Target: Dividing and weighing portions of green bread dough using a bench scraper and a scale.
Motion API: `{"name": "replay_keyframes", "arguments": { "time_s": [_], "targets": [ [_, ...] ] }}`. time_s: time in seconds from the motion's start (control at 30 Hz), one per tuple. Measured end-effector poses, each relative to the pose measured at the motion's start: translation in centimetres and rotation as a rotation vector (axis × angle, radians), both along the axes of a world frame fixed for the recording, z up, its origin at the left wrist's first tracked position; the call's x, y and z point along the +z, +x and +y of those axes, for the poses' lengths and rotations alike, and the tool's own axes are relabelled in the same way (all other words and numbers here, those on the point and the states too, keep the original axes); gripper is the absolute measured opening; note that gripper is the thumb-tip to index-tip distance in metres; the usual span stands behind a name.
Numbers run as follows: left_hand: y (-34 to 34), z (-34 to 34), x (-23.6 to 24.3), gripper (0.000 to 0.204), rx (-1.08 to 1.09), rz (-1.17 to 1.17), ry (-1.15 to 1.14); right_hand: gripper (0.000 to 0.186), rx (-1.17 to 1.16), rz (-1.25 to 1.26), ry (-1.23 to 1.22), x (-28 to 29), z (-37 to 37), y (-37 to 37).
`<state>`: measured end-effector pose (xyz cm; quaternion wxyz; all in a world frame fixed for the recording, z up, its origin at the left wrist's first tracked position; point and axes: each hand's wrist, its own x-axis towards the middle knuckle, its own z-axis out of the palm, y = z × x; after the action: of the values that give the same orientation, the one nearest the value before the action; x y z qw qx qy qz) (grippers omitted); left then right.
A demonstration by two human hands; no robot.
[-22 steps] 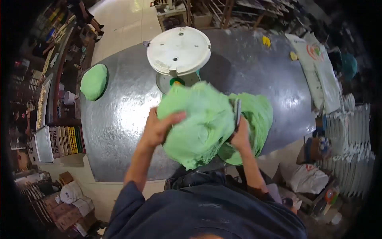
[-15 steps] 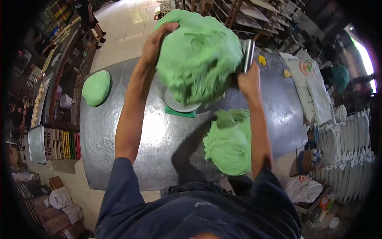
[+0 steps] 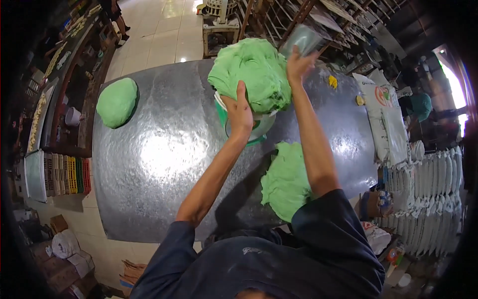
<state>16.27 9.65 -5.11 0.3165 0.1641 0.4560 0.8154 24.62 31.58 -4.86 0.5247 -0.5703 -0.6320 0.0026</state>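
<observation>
At the desk's (image 3: 149, 164) near edge lies a flattened green dough slab (image 3: 286, 179). Farther in, the left hand (image 3: 240, 113) presses open-palmed against the big green dough lump (image 3: 251, 74) on the scale (image 3: 259, 130); the right hand (image 3: 298, 61) grips a metal scraper (image 3: 303, 41) just beside it.

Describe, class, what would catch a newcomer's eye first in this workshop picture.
First, the big lump of bright green dough at the far side of the grey metal table, resting on a round scale platform, with the left hand against its near side and the right hand holding a flat metal scraper beside it. Next, a flattened green dough mass lies near the right forearm, and a smooth green dough mound sits at the table's far left.
</observation>
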Motion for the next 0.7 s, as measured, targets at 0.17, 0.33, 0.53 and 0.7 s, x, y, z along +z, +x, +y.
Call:
{"name": "replay_keyframes", "arguments": {
  "time_s": [0.17, 0.33, 0.53, 0.7],
  "targets": [
    [-0.9, -4.3, -3.1, 0.079, 0.010, 0.458, -0.409, 0.076, -0.178, 0.918, -0.040, -3.2, -5.9, 8.6],
    [-0.7, -8.1, -1.8, 0.071, -0.065, 0.256, -0.104, 0.050, 0.212, 1.226, -0.417, -10.2, -20.1, 20.5],
    [4.2, -16.2, -8.8, 0.033, -0.185, 0.340, -0.367, 0.047, 0.163, 1.400, -0.658, -14.7, -28.4, 29.0],
    [13.0, -22.0, -20.6, 0.053, -0.543, 0.853, -0.653, 0.058, 0.293, 0.678, -0.829, -11.5, -29.5, 28.1]
  ]
}}
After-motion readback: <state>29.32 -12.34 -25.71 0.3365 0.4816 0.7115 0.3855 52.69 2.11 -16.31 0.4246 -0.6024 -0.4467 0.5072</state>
